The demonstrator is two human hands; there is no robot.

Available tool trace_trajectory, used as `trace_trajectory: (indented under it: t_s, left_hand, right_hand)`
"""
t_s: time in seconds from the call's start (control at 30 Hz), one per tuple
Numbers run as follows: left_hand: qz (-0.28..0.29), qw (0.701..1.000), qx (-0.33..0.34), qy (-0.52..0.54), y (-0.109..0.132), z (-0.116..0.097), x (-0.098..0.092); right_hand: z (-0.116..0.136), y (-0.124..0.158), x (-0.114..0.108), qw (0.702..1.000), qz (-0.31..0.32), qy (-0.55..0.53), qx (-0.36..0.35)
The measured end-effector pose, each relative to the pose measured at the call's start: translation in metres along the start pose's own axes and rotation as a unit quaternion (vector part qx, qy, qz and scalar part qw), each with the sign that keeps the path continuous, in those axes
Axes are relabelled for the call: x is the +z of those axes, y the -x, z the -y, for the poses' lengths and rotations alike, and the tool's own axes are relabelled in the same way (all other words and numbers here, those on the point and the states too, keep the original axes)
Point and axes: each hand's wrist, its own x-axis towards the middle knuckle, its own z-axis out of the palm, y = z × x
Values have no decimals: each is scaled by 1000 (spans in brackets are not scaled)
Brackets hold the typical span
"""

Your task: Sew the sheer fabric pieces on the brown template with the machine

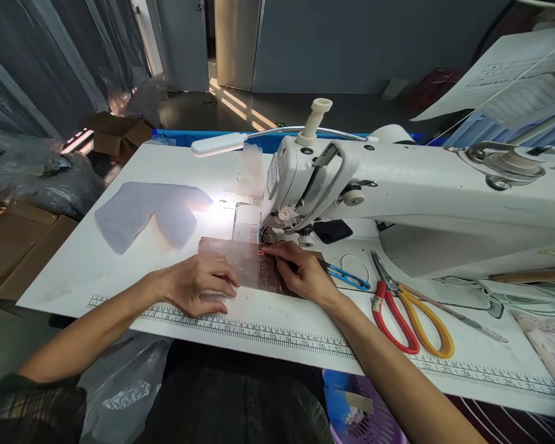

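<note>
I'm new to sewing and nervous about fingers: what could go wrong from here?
The right hand reaches right up to the needle, so its fingers might get caught. The left hand presses only the near left part of the piece, so the piece may skew. The snips lie beside the right hand and could be knocked.

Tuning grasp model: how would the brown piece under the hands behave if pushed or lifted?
The brown piece lies dead flat, so probably thin, light and floppy. Its glossy face and the smooth white table suggest it slides easily when pushed.
</note>
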Motion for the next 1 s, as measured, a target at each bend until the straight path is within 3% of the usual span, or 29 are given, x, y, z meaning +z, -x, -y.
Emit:
trace_trajectory:
  t_s: [0.3,0.53,0.73,1.0]
  left_hand:
    - [21,999,-27,-1,1,5,5]
    - [-23,997,-47,50,-5,-4,1]
    - [-88,988,-61,111,-7,-8,9]
    - [-69,996,-20,49,-8,-6,20]
  right_hand:
    - [3,1,2,993,48,91,-58]
    - [6,3,-3,992,70,92,-45]
    - [6,5,-3,991,64,102,-57]
    - [7,5,-2,994,56,85,-39]
